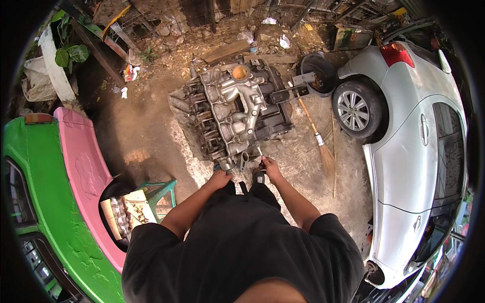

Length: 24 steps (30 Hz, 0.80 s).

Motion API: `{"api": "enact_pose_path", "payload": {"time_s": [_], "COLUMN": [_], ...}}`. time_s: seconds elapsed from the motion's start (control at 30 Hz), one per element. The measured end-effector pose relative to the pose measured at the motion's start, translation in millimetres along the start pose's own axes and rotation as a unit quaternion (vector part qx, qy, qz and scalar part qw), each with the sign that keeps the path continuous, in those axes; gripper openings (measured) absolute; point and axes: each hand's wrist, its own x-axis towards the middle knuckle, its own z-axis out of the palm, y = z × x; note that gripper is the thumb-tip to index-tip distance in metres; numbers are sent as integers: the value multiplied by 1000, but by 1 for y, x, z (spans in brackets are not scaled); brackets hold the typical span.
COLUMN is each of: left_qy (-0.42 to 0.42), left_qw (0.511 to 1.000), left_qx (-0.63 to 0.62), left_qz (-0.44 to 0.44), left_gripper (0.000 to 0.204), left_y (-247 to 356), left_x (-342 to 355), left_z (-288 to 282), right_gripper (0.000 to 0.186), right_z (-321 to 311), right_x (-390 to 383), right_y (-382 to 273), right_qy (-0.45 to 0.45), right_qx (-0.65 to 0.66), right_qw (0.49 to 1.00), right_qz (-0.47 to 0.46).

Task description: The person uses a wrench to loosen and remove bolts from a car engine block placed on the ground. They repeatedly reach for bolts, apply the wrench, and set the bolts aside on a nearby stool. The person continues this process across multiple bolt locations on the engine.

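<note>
A metal engine [242,101] lies on the ground in front of me, intake manifold upward, its row of valve gear along the left side. My right hand [270,169] is closed on a silver wrench [260,150] at the engine's near right. My left hand [220,179] is closed low at the engine's near left edge, beside a metal fitting [243,160]; what its fingers hold is hidden.
Silver car [404,151] on the right; green and pink car [81,161] on the left, beside a green stool [169,194] and a board with metal parts [126,212]. A broom [323,151] and black tub [328,70] lie right of the engine; wood and rubble [225,50] behind.
</note>
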Motion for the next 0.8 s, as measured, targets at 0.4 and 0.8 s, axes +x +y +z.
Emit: {"api": "enact_pose_path", "payload": {"time_s": [0.4,0.8], "left_qy": [156,252], "left_qw": [986,960], "left_qx": [-43,-74], "left_qz": [-49,-93], "left_gripper": [52,63], "left_y": [34,81], "left_x": [5,13], "left_z": [33,60], "right_gripper": [28,32], "right_z": [-67,-42], "right_x": [-4,-10], "right_y": [-53,-112], "right_qy": [62,-92], "right_qx": [-414,-614], "right_qw": [870,744], "right_qz": [-261,-249]}}
